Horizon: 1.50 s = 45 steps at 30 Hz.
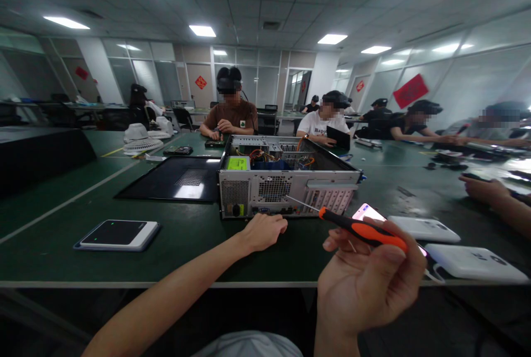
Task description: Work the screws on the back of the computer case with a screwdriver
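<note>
A desktop computer case [286,182] lies on its side on the green table, its top uncovered and its rear panel facing me. Wires and a power supply with a green label [238,163] show inside. My right hand [367,285] holds a screwdriver [373,232] by its orange and black handle. The shaft points left, across the view of the rear panel; whether the tip touches it I cannot tell. My left hand [263,232] rests with curled fingers at the bottom edge of the rear panel; anything inside those fingers is hidden.
Left of the case lies its black side panel [178,182]. A phone-sized device on a tablet-like slab [120,234] is nearer me. At right are a lit phone [367,212] and white power banks [473,263] with a cable. Across the table, people [232,113] work.
</note>
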### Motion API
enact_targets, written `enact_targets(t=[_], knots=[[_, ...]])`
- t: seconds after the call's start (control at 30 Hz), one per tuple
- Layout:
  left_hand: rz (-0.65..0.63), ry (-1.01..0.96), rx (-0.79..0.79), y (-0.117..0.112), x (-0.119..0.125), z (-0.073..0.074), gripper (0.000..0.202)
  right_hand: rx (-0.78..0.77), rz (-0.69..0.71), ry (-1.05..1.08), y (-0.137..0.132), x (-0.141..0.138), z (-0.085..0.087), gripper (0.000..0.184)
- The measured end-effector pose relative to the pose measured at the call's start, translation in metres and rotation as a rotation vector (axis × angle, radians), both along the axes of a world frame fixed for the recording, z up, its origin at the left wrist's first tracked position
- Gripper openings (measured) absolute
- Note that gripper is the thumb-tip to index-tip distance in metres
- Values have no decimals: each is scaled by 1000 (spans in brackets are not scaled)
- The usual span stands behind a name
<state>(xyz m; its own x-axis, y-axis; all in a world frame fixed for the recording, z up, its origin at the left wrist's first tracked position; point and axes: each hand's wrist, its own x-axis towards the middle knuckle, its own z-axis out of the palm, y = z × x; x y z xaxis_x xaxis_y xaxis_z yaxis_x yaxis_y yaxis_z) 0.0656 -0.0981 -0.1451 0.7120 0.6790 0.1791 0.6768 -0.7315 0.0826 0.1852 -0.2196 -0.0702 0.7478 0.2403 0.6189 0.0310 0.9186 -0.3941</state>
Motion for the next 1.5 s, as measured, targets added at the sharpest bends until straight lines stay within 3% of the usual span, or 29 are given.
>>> enact_targets(t=[0.53,0.87,1.2,1.5], knots=[[-31,11,-20,-1,-3,4,29,-10,-1,-5,-2,-2,3,19],[-57,-76,-16,0,-26,7,23,-9,25,-15,-3,0,0,17],[-44,-113,-43,-2,-25,10,16,-13,32,-3,-4,-2,1,17],[-64,-150,-23,-2,-20,-2,27,-15,57,-13,-6,-6,-1,15]])
